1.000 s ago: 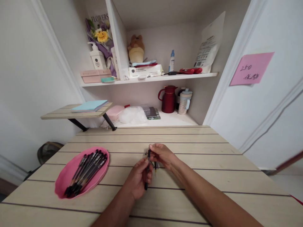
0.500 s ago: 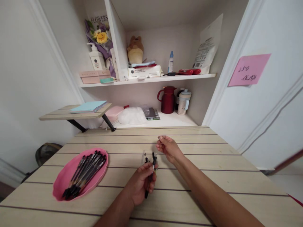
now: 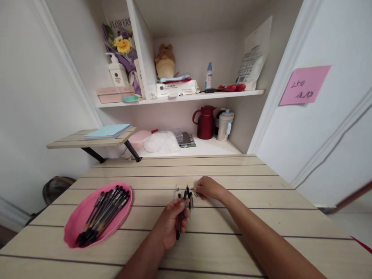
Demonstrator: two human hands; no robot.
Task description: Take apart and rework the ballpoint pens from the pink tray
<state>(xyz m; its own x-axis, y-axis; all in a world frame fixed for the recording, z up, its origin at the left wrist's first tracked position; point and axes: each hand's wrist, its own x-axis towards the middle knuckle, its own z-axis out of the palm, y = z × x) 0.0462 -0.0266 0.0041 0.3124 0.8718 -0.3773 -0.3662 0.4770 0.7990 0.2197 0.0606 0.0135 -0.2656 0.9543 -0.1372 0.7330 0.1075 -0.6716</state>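
Observation:
My left hand [image 3: 170, 223] is wrapped round a black pen [image 3: 185, 195], its narrow tip pointing away from me. Just beyond and beside that hand lie small clear and black pen parts [image 3: 190, 201] on the table, partly covered by my fingers. To their right, my right hand [image 3: 207, 188] is low over the tabletop with its fingers pinched together. Whatever those fingertips hold, if anything, is hidden or too small to name. On the left stands a pink scalloped tray [image 3: 76, 217], where several black pens [image 3: 106, 211] lie in a bundle.
A small raised shelf [image 3: 62, 142] with pale blue paper [image 3: 108, 131] stands at the table's back left. Behind the table, a cabinet holds a red jug [image 3: 205, 123], a speckled cup [image 3: 223, 128] and a white plastic bag [image 3: 162, 142]. A pink note [image 3: 305, 85] hangs at right.
My right hand has come down and slightly nearer to the table, beside the small parts. My left hand has shifted slightly left with the pen, uncovering more of those parts.

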